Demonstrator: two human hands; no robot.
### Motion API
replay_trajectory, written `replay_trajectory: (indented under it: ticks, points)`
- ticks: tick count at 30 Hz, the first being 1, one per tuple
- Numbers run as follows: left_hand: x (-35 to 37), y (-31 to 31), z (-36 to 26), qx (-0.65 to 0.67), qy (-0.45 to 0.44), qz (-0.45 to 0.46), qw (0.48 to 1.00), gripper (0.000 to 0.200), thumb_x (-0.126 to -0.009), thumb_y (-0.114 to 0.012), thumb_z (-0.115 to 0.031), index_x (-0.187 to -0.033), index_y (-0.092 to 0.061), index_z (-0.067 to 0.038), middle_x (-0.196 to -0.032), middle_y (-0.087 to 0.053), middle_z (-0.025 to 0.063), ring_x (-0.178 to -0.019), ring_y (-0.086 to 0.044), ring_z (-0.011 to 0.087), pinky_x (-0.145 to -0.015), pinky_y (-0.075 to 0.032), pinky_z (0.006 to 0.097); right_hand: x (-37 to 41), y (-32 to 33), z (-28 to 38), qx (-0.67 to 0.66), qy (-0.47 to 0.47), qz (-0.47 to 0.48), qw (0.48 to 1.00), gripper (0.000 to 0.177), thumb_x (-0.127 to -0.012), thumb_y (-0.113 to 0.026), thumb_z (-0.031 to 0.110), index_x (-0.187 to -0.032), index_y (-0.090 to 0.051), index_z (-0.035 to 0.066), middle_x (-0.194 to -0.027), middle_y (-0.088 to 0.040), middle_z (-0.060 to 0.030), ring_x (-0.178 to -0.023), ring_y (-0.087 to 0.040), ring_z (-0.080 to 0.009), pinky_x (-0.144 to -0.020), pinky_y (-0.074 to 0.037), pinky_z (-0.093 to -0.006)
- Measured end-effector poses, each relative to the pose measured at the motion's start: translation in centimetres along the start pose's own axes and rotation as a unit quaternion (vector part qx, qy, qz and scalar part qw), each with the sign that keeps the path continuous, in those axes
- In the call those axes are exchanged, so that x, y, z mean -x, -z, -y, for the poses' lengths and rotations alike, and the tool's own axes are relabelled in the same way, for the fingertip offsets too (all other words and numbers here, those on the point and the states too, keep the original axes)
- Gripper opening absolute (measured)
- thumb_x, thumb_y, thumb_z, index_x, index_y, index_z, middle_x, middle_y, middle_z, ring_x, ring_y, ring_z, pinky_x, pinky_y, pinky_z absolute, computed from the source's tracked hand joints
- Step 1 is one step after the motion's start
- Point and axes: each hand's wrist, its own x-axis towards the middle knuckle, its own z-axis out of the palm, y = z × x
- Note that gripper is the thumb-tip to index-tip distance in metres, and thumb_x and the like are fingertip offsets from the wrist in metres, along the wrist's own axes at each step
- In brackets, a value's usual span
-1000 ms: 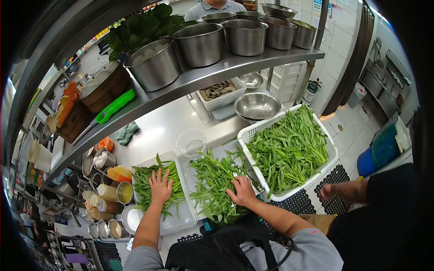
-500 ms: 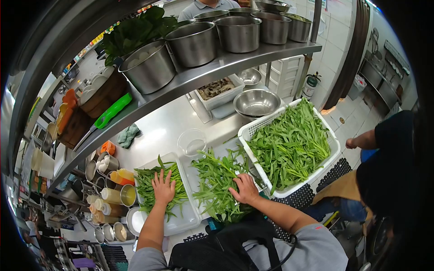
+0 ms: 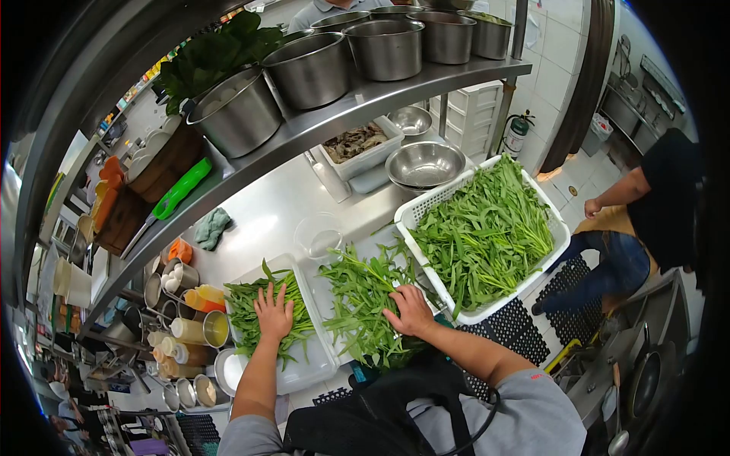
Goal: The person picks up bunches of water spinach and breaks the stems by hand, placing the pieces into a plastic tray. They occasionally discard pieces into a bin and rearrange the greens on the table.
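My left hand (image 3: 274, 310) lies with fingers spread on a bundle of long-stemmed leafy greens (image 3: 304, 313), which look like water spinach. That bundle rests in a clear plastic tub (image 3: 325, 370). My right hand (image 3: 411, 310) is curled at the right side of a loose pile of the same greens (image 3: 353, 296). Pale slivers show beside its fingers, but leaves hide what they belong to. A white perforated basket (image 3: 477, 315) heaped with more greens (image 3: 487, 235) stands to the right of the pile.
Steel pots (image 3: 384, 49) line the raised shelf (image 3: 365, 102) ahead. Behind the basket is a steel bowl (image 3: 426, 165); a tub of dark food (image 3: 356, 144) sits beyond. Squeeze bottles (image 3: 186, 330) crowd the left. A co-worker (image 3: 608, 243) is at right.
Both hands stay almost where they were on the greens. At right, the co-worker has shifted away from me, uncovering a pan and utensils. My view has tilted slightly.
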Motion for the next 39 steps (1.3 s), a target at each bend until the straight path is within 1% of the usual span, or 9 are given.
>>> replay_trajectory:
  ticks: [8,11,16,20,22,26,29,34,39]
  points:
    - [-0.7,0.8,0.4,0.021,0.019,0.065,0.997,0.052,-0.093,-0.048,-0.042,-0.141,-0.039,-0.026,-0.15,-0.03,0.0122,-0.138,-0.022,0.0391,-0.111,-0.01,0.0568,0.3,0.0,-0.1,0.001,-0.008,0.002,1.0,0.043,-0.083,-0.064,0.033,-0.108,-0.055,-0.001,-0.111,-0.049,-0.0193,-0.108,-0.045,-0.0369,-0.096,-0.037,-0.0444]
    - [-1.4,2.9,-0.4,0.044,0.048,0.091,0.994,0.056,-0.091,-0.051,-0.043,-0.141,-0.04,-0.022,-0.149,-0.032,0.0134,-0.138,-0.023,0.0379,-0.11,-0.008,0.059,0.5,-0.2,-0.2,-0.001,0.0,-0.018,1.0,0.042,-0.081,-0.067,0.029,-0.107,-0.054,-0.001,-0.109,-0.048,-0.0185,-0.105,-0.045,-0.0368,-0.093,-0.037,-0.0447]
    - [-0.7,5.1,-3.1,0.075,0.07,0.024,0.994,0.044,-0.085,-0.062,-0.025,-0.128,-0.056,-0.013,-0.148,-0.034,0.0139,-0.139,-0.024,0.0351,-0.113,-0.005,0.0561,0.8,-0.2,-0.4,0.004,-0.009,-0.014,1.0,0.044,-0.082,-0.065,0.032,-0.109,-0.053,-0.001,-0.111,-0.048,-0.0193,-0.107,-0.045,-0.037,-0.095,-0.037,-0.0443]
    - [0.6,5.4,-6.2,0.154,0.093,-0.027,0.983,0.042,-0.085,-0.061,-0.022,-0.126,-0.057,-0.011,-0.148,-0.034,0.0149,-0.139,-0.025,0.0351,-0.113,-0.007,0.0535,0.8,-0.3,-0.4,-0.002,-0.028,-0.015,0.999,0.048,-0.083,-0.064,0.034,-0.113,-0.052,-0.002,-0.114,-0.047,-0.0204,-0.109,-0.045,-0.0377,-0.097,-0.037,-0.0443]
    - [1.8,5.8,-8.6,0.218,0.046,-0.099,0.97,0.037,-0.083,-0.063,-0.018,-0.118,-0.06,-0.009,-0.145,-0.039,0.0162,-0.136,-0.031,0.0348,-0.112,-0.014,0.0501,0.9,-0.3,-0.4,-0.006,-0.029,-0.016,0.999,0.048,-0.083,-0.064,0.034,-0.114,-0.051,-0.002,-0.115,-0.047,-0.0205,-0.11,-0.044,-0.0378,-0.098,-0.036,-0.0444]
    - [3.8,7.2,-13.7,0.27,0.025,-0.137,0.953,0.03,-0.081,-0.064,-0.015,-0.11,-0.062,-0.007,-0.135,-0.049,0.0157,-0.127,-0.041,0.0333,-0.106,-0.025,0.0467,0.7,0.0,-0.3,-0.027,-0.032,-0.016,0.999,0.046,-0.083,-0.064,0.031,-0.113,-0.051,-0.001,-0.117,-0.047,-0.0204,-0.113,-0.044,-0.0378,-0.1,-0.035,-0.0445]
    - [5.2,7.5,-16.3,0.279,0.005,-0.143,0.949,0.026,-0.079,-0.066,-0.013,-0.103,-0.063,-0.007,-0.122,-0.057,0.0134,-0.114,-0.049,0.0312,-0.098,-0.032,0.0432,0.7,0.0,-0.4,-0.036,-0.03,-0.023,0.999,0.045,-0.083,-0.064,0.03,-0.114,-0.052,-0.001,-0.118,-0.048,-0.0199,-0.115,-0.043,-0.0378,-0.101,-0.034,-0.0445]
    - [5.5,8.1,-18.1,0.33,-0.042,-0.106,0.937,0.02,-0.078,-0.066,-0.011,-0.097,-0.064,-0.007,-0.107,-0.063,0.0103,-0.104,-0.055,0.0283,-0.093,-0.036,0.0399,0.6,-0.9,-1.2,-0.087,-0.018,-0.111,0.99,0.015,-0.083,-0.054,0.002,-0.099,-0.055,0.002,-0.094,-0.055,-0.0167,-0.091,-0.052,-0.0352,-0.085,-0.041,-0.0428]
    - [5.5,8.7,-18.4,0.404,0.0,-0.095,0.91,0.016,-0.079,-0.066,-0.009,-0.094,-0.065,-0.006,-0.098,-0.065,0.0107,-0.097,-0.058,0.0277,-0.087,-0.041,0.0367,0.5,-1.0,-0.6,-0.145,-0.112,-0.114,0.976,0.021,-0.084,-0.054,0.002,-0.105,-0.054,0.001,-0.095,-0.056,-0.0169,-0.092,-0.054,-0.034,-0.086,-0.042,-0.0405]
